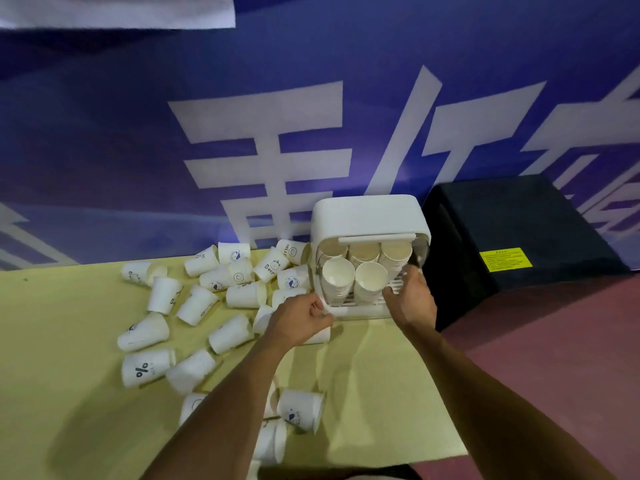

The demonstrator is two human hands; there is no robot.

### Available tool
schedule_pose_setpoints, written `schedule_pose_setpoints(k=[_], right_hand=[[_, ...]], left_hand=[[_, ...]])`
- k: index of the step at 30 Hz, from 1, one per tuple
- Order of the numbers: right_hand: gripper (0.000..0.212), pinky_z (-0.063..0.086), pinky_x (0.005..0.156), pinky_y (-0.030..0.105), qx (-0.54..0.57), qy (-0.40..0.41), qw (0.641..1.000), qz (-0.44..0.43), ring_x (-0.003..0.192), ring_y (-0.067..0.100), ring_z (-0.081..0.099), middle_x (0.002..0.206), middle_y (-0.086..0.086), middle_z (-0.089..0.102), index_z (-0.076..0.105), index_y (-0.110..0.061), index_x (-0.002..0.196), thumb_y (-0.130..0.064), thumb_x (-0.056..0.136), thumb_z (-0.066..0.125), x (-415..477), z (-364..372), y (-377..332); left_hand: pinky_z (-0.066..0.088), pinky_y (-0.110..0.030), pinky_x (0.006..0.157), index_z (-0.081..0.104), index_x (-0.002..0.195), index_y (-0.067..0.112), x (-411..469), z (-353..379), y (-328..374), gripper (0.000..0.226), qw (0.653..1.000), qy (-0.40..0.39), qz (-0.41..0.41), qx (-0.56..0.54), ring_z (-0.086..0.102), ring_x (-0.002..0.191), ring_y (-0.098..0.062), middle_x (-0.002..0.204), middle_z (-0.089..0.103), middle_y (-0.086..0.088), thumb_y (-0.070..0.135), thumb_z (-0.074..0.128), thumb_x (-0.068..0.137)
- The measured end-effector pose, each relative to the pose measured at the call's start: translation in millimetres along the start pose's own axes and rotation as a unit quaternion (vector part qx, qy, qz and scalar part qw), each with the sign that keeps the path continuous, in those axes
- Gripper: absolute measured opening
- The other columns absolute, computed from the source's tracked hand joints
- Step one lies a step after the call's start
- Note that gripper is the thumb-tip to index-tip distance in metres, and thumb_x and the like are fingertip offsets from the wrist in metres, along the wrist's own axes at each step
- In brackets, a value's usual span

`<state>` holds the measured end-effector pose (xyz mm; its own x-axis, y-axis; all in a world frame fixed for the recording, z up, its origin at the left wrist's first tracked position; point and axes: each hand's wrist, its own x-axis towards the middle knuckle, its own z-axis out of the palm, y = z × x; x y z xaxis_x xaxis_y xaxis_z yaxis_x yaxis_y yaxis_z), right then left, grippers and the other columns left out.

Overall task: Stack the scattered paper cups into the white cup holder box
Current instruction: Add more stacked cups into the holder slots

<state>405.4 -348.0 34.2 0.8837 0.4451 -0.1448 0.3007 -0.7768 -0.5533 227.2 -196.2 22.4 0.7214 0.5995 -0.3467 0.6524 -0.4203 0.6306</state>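
White paper cups (pixel 197 304), many printed with small dark drawings and words, are seen lying on their sides across the left and middle of a pale yellow-green table (pixel 381 393). A white plastic cup holder box (pixel 367 216) with rounded corners is set at the table's far edge, to the right of the scatter, its front open toward the person. Five nested stacks of cups (pixel 338 275) are held inside it, three in the back row and two in front, mouths tilted outward. The right grip (pixel 412 301) is extended to the box's lower right front, fingers spread apart and relaxed, with nothing clasped; whether the fingertips touch the ribbed tray cannot be made out. The left grip (pixel 299 320) is held just beside the box's lower left corner, fingers curled, over one fallen cup (pixel 320 336); whether that cup is clamped cannot be told. A black box-shaped case (pixel 519 230) bearing a yellow label (pixel 505 259) is placed just right of the holder. A blue banner (pixel 138 133) with large white characters is hung behind.
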Motion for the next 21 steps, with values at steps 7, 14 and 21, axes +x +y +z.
schedule_pose_setpoints(k=[7, 14, 21], right_hand=[[0.053, 0.052, 0.088, 0.044, 0.003, -0.018, 0.998, -0.06, 0.11, 0.033, 0.061, 0.129, 0.01, 0.057, 0.043, -0.016, 0.133, -0.029, 0.087, 0.064, -49, 33, -62], [0.052, 0.051, 0.088, 0.04, -0.063, -0.138, 0.962, -0.226, 0.115, 0.029, 0.058, 0.13, 0.008, 0.055, 0.045, -0.015, 0.135, -0.034, 0.09, 0.063, -73, 86, -118], [0.058, 0.05, 0.09, 0.04, -0.098, -0.199, 0.928, -0.301, 0.118, 0.029, 0.056, 0.133, 0.008, 0.055, 0.044, -0.017, 0.14, -0.037, 0.089, 0.063, -94, 132, -190]], left_hand=[[0.054, -0.032, 0.079, 0.065, 0.105, 0.027, -32, -50, -40, 0.035, 1.0, 0.017, -0.007, 0.01, 0.064, 0.086, -0.013, 0.096, 0.066, 0.009, 0.049, 0.07, 0.079], [0.05, -0.034, 0.088, 0.063, 0.112, 0.025, -72, -90, -99, 0.042, 0.991, 0.094, -0.083, 0.048, 0.061, 0.104, -0.017, 0.11, 0.064, 0.006, 0.054, 0.068, 0.081], [0.047, -0.034, 0.09, 0.062, 0.112, 0.027, -98, -134, -163, 0.04, 0.977, 0.144, -0.141, 0.072, 0.061, 0.108, -0.017, 0.112, 0.065, 0.006, 0.054, 0.066, 0.082]])
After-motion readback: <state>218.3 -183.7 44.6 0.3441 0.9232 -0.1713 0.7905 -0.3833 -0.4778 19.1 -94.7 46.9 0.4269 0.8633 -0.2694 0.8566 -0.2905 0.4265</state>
